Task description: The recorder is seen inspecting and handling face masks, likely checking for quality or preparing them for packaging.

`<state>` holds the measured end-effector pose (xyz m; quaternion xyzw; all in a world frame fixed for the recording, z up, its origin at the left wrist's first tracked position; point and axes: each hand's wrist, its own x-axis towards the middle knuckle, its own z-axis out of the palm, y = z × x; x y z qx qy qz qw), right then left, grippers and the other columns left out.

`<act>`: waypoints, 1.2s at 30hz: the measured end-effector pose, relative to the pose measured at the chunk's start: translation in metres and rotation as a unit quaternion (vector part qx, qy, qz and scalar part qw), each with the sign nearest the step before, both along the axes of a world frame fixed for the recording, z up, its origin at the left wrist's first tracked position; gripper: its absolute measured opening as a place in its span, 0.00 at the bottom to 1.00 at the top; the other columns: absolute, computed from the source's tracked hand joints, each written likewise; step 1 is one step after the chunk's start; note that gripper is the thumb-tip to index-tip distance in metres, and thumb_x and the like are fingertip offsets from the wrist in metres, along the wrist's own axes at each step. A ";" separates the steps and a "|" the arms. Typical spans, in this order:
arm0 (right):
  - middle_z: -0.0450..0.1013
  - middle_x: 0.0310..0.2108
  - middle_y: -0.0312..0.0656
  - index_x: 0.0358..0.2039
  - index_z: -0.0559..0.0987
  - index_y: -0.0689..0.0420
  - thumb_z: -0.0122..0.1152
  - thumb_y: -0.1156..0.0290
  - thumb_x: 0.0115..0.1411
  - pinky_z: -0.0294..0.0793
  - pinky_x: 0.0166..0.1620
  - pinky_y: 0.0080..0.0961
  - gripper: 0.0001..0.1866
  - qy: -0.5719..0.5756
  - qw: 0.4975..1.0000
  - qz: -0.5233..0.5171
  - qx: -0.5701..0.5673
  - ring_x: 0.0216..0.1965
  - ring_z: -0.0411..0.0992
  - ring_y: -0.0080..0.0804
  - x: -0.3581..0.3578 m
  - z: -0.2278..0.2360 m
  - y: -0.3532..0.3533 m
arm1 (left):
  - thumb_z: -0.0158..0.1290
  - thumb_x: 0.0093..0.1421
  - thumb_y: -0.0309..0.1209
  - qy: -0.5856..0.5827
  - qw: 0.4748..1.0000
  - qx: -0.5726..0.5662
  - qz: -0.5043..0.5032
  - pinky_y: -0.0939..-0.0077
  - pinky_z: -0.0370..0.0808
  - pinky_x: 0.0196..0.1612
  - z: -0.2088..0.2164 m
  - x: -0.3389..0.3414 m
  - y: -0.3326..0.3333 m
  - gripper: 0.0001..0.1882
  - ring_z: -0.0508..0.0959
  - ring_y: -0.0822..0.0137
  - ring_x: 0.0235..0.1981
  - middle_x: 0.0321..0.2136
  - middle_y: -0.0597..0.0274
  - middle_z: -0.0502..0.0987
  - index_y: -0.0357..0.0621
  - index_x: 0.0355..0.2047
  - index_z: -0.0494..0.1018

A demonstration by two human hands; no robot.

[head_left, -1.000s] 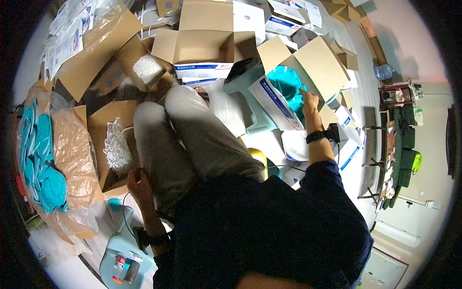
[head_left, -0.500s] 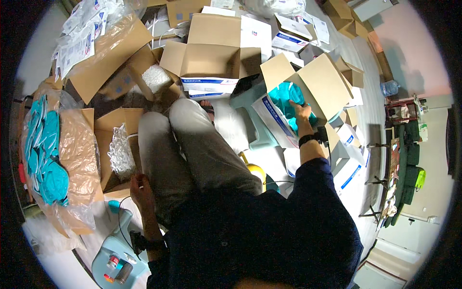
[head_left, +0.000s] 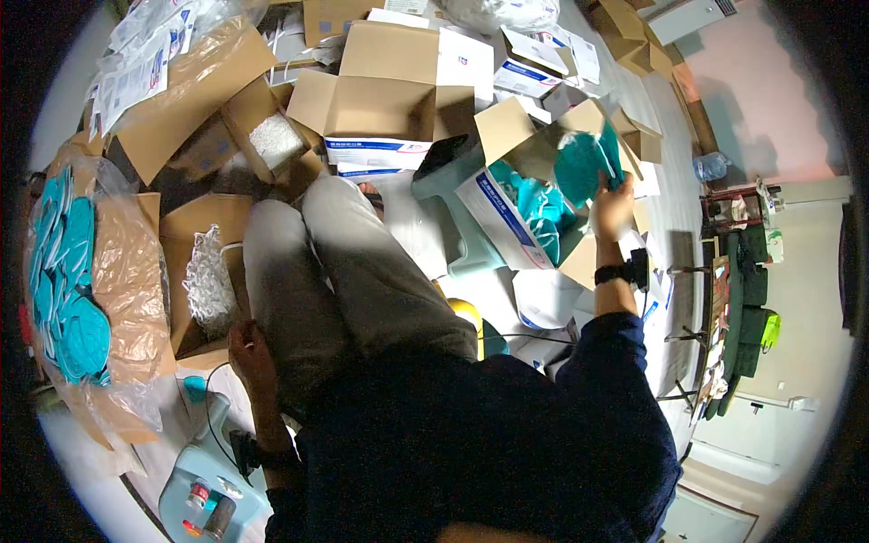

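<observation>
Lifted above an open white-and-blue carton [head_left: 496, 210], a few teal cup-shaped face masks [head_left: 579, 169] are gripped by my right hand [head_left: 613, 210], its fingers closed round their edge. More teal masks [head_left: 540, 206] lie inside that carton. My left hand [head_left: 251, 355] rests beside my left thigh with its fingers curled in; whether something small sits in them I cannot make out. Close to it stands a brown carton [head_left: 237, 217] with a bundle of white elastic straps [head_left: 208, 285].
At far left, a plastic-lined carton [head_left: 136, 271] bears a heap of teal masks [head_left: 68, 281]. A wide-open box [head_left: 380, 109] stands ahead of my knees. Pale blue stools stand under the mask carton and at lower left [head_left: 176, 484], the latter holding small bottles.
My right hand has risen out of the carton and moved right, bringing teal masks up with it. My left hand stays beside my thigh. The whole view has shifted slightly.
</observation>
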<state>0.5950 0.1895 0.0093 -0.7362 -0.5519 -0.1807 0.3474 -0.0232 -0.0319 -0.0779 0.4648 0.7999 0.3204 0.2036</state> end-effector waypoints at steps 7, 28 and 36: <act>0.75 0.27 0.36 0.32 0.77 0.61 0.67 0.70 0.52 0.68 0.33 0.21 0.11 0.383 0.906 0.133 0.124 0.27 0.69 0.21 -0.070 0.043 0.014 | 0.50 0.60 0.31 0.121 0.990 0.075 -0.012 0.64 0.72 0.41 0.007 0.010 0.007 0.11 0.74 0.55 0.39 0.36 0.51 0.74 0.38 0.40 0.73; 0.77 0.27 0.47 0.33 0.78 0.65 0.65 0.62 0.54 0.75 0.32 0.28 0.16 0.111 0.683 0.413 -0.593 0.28 0.75 0.29 -0.325 0.003 -0.127 | 0.61 0.49 0.27 -0.190 0.974 0.019 -0.123 0.67 0.70 0.48 0.080 0.057 0.057 0.17 0.76 0.57 0.44 0.39 0.55 0.77 0.45 0.41 0.73; 0.76 0.33 0.46 0.37 0.80 0.56 0.60 0.77 0.53 0.72 0.39 0.34 0.10 0.231 0.749 0.560 -0.268 0.33 0.73 0.45 -0.336 0.013 -0.101 | 0.63 0.44 0.29 0.034 0.977 0.094 -0.187 0.62 0.64 0.49 0.062 0.050 0.057 0.11 0.70 0.57 0.48 0.39 0.62 0.75 0.51 0.28 0.74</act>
